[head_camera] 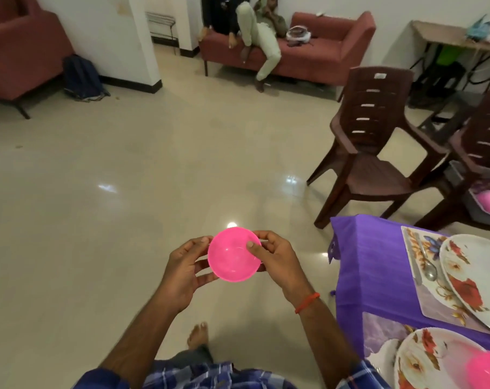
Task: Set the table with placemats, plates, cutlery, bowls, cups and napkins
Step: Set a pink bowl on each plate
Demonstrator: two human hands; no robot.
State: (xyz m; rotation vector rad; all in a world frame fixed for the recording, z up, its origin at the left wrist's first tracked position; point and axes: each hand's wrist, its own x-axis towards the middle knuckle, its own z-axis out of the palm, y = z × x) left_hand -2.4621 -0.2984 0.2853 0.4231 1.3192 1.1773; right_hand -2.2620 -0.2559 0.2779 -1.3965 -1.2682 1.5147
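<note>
A: Status?
B: On purple-clothed table (364, 262): 2 placemats (419, 249), 2 floral plates (474, 279), spoon (428, 265), one bowl (488, 369) on a plate. Cups, napkins: none visible. Est. past halfway.

A: Item in hand?
B: Pink plastic bowl (234, 259), small, glossy, interior showing. Left of table, over floor. Left hand (184, 273) + right hand (278, 262) pinching opp. rims.

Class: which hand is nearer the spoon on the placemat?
Right. The right hand holds the pink bowl's right rim, to the left of the spoon; the left hand holds its left rim, farther from the spoon.
</note>
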